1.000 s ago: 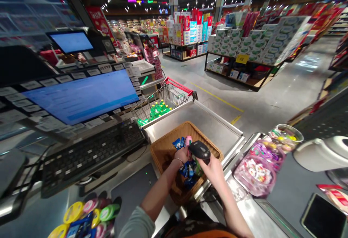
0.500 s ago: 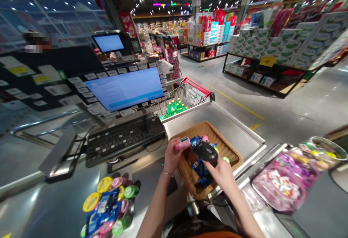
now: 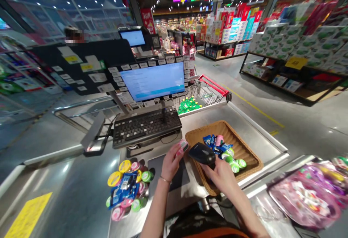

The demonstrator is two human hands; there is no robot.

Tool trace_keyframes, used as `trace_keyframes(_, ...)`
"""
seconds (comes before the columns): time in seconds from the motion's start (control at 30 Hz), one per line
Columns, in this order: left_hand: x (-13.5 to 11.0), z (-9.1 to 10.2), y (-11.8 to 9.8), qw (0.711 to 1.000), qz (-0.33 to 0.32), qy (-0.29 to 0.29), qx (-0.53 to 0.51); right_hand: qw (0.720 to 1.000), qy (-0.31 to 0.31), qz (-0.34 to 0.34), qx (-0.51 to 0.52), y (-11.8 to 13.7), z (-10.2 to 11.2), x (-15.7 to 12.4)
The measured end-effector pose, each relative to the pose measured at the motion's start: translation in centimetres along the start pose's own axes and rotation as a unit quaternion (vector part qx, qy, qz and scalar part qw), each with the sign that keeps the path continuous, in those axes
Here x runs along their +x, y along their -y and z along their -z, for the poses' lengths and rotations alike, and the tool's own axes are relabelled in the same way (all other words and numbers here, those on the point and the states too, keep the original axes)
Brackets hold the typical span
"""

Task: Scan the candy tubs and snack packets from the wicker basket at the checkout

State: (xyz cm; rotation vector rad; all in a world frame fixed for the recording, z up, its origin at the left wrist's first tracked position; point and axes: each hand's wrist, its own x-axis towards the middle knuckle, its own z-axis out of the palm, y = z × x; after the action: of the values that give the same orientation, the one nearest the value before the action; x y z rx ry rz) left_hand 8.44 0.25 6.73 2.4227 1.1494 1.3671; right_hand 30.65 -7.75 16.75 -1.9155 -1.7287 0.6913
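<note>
Currently, my left hand [image 3: 172,163] curls around 1 pink container [image 3: 184,144] beside a wicker basket [image 3: 244,144]. My right hand [image 3: 223,175] grips a black scanner [image 3: 201,153] above the basket, hiding the scanner's lower end.

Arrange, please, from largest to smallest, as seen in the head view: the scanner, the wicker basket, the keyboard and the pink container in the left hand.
1. Wicker basket
2. Keyboard
3. Scanner
4. Pink container, partly hidden by the left hand
</note>
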Motion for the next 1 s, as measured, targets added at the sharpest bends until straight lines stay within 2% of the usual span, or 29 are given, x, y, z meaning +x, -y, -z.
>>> trace_keyframes(0.1, -0.9, 0.7, 0.2, 0.995, 0.085, 0.015, -0.043, 1.0, 0.017, 0.004, -0.013, 0.9, -0.4, 0.0)
trace_keyframes(0.17, -1.4, 0.9, 0.3, 0.983, 0.169, 0.011, -0.078, 1.0, 0.023, 0.008, -0.017, 1.3, -0.6, 0.0)
trace_keyframes(0.23, -1.9, 1.0, 0.4, 0.971, 0.215, 0.0, -0.103, 0.999, 0.029, 0.016, -0.012, 1.6, -0.7, 0.0)
trace_keyframes(0.3, -2.5, 1.2, 0.6, 0.974, 0.198, -0.017, -0.112, 0.999, 0.043, 0.026, 0.0, 1.8, -0.5, 0.2)
trace_keyframes(0.37, -2.9, 1.5, 0.9, 0.984, 0.143, -0.03, -0.1, 0.998, 0.061, 0.027, 0.007, 1.9, -0.1, 0.4)
trace_keyframes(0.47, -3.1, 2.1, 1.1, 0.995, 0.07, -0.024, -0.062, 0.997, 0.077, 0.025, 0.007, 2.0, 0.8, 0.6)
trace_keyframes(0.53, -3.0, 2.6, 1.0, 0.998, 0.047, -0.012, -0.038, 0.996, 0.083, 0.031, 0.015, 2.1, 1.2, 0.6)
trace_keyframes(0.67, -2.9, 3.1, 0.6, 0.999, 0.034, 0.004, -0.019, 0.995, 0.094, 0.032, 0.013, 2.2, 1.6, 0.6)
trace_keyframes(0.83, -3.4, 3.2, 0.4, 0.997, 0.068, 0.034, -0.02, 0.994, 0.1, 0.041, 0.014, 2.1, 1.5, 0.4)
trace_keyframes(1.0, -3.5, 2.9, 0.1, 0.998, 0.057, 0.009, -0.027, 0.995, 0.091, 0.033, 0.022, 2.1, 1.5, 0.2)
